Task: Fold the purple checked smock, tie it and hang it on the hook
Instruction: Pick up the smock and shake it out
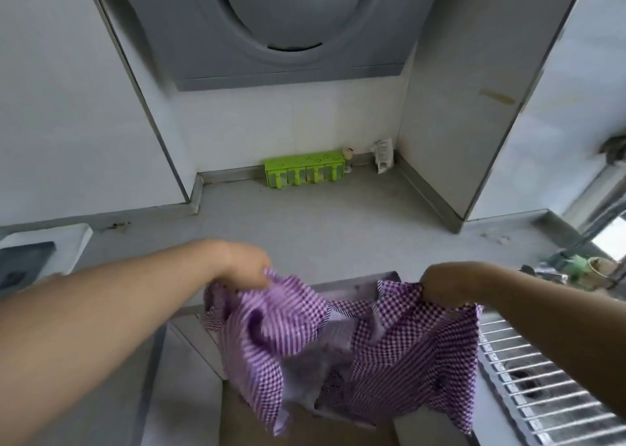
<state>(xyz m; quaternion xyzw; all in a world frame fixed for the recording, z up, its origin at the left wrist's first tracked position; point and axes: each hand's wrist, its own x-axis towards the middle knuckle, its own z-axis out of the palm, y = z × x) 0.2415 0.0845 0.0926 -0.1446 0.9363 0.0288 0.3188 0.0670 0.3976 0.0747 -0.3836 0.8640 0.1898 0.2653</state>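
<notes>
The purple checked smock hangs crumpled in front of me, below the counter's front edge. My left hand is shut on its upper left part. Over at the upper right, my right hand grips the cloth too. The smock droops between the two hands, with its pale inner side showing in the middle. No hook is in view.
A grey counter runs ahead, with a green box and a white packet at its back wall. A range hood hangs above. A wire rack over a sink lies at the right, a white appliance at the left.
</notes>
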